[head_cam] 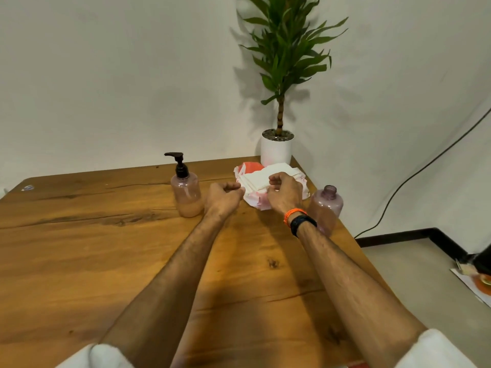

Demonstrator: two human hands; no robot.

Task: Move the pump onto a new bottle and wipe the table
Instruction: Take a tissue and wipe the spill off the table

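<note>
Reaching across the wooden table [106,261] from the near edge, both forearms are extended toward the far right corner. The left hand [224,197] is seen with fingers curled, apparently pinching the left edge of the tissue pack [268,181], though the contact itself is too small to be confirmed. The right hand [285,193] is curled over the top of the pack, seemingly so that a sheet can be drawn out while the wrapper is steadied; a wiping tissue is judged to be what is wanted. Just left of the left hand, the partly filled bottle [186,197] is stood upright with the black pump [179,164] already screwed on. The open-necked empty bottle [326,208] is stood just right of the right wrist. Farthest back, a potted plant [277,147] is set in the corner.
</note>
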